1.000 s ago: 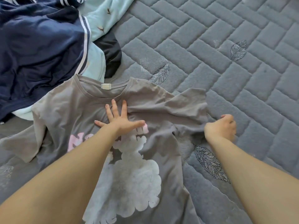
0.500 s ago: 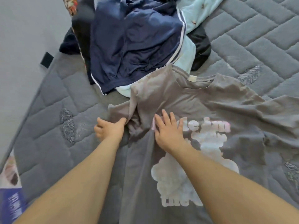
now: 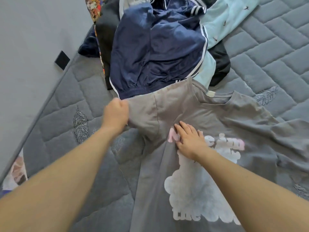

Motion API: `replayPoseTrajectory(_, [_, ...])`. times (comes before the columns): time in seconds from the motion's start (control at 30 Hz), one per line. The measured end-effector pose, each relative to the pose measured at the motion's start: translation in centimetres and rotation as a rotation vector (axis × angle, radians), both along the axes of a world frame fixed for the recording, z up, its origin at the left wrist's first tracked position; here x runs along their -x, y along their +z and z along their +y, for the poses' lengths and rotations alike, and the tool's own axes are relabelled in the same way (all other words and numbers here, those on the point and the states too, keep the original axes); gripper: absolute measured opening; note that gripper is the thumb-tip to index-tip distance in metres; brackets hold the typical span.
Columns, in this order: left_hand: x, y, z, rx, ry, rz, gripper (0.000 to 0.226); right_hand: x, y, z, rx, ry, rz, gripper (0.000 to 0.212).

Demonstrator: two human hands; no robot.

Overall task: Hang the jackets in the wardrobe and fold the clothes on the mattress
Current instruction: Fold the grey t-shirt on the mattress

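Observation:
A grey T-shirt with a white and pink print lies face up on the grey quilted mattress. My left hand grips the end of the shirt's left sleeve, pulled out flat to the left. My right hand presses flat on the chest print with fingers straight. Above the shirt lies a heap of clothes: a navy jacket with white stripes, a light blue garment and a black one.
A grey wall runs along the mattress's left edge, with a small black tab on it. A dark floral garment lies at the heap's left. Bare mattress stretches to the right and lower left.
The view swung left. My left hand left the chest for the left sleeve and pulled it out and up; my right hand let go of the right sleeve and now presses the chest.

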State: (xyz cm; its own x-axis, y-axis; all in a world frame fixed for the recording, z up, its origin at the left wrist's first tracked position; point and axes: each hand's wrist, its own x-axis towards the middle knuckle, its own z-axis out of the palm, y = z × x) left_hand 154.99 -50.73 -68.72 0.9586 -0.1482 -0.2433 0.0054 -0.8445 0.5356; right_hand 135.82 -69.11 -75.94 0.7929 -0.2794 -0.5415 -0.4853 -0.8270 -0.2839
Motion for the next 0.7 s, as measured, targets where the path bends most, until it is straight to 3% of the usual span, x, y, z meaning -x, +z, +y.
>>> replayPoseTrajectory(0.13, [-4.4, 2.3, 1.9, -0.59, 0.002, 0.143, 0.035, -0.5, 1.6, -3.0, -0.022, -0.065, 0.047, 0.058])
replayPoseTrajectory(0.2, [-4.6, 2.5, 0.2, -0.723, -0.13, 0.005, 0.035, -0.9, 2.3, -5.2, 0.004, -0.119, 0.026, 0.054])
replayPoseTrajectory(0.3, [-3.0, 1.3, -6.5, -0.571, -0.41, -0.15, 0.039, -1.2, 2.6, -9.7, 0.112, -0.313, -0.075, 0.053])
replayPoseTrajectory(0.43, [0.2, -1.9, -16.2, -0.387, -0.557, -0.045, 0.059, -1.2, 1.5, -15.7, 0.275, -0.495, -0.141, 0.068])
replayPoseTrajectory(0.53, [1.9, -5.2, -19.6, -0.485, -0.634, -0.056, 0.065, -1.0, 0.0, -19.1, 0.312, -0.449, -0.014, 0.081])
replayPoseTrajectory(0.6, [1.9, -7.0, -20.0, -0.546, -0.651, -0.107, 0.06, -1.7, -1.1, -20.1, 0.362, -0.403, 0.016, 0.076])
replayPoseTrajectory(0.7, [0.5, -8.3, -20.1, -0.486, -0.687, -0.101, 0.061, -3.8, -2.2, -20.5, 0.387, -0.361, 0.08, 0.073])
